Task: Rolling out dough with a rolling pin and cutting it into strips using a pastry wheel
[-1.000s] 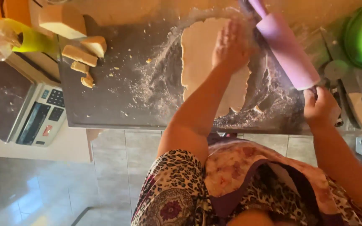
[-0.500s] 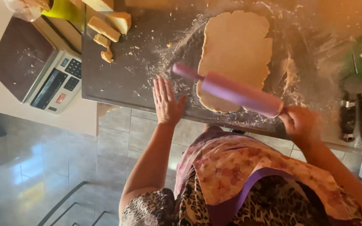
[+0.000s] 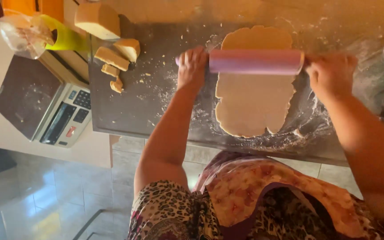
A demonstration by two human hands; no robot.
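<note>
A purple rolling pin (image 3: 256,61) lies crosswise on a flattened sheet of pale dough (image 3: 253,102), on a dark floured worktop (image 3: 147,106). My left hand (image 3: 192,66) is closed round the pin's left handle. My right hand (image 3: 332,73) grips the right handle. The pin rests over the far half of the dough; the near half shows in front of it, its edge uneven.
Several cut blocks of dough (image 3: 114,55) lie at the worktop's far left. A grey kitchen scale (image 3: 45,104) stands left of the worktop, with a yellow-green cup (image 3: 63,38) and a clear bag (image 3: 21,33) behind it. Tiled floor (image 3: 45,195) lies below.
My left hand left the floured worktop and took the pin's left handle. The pin, held slanted by my right hand alone, now lies level across the dough with both hands on it.
</note>
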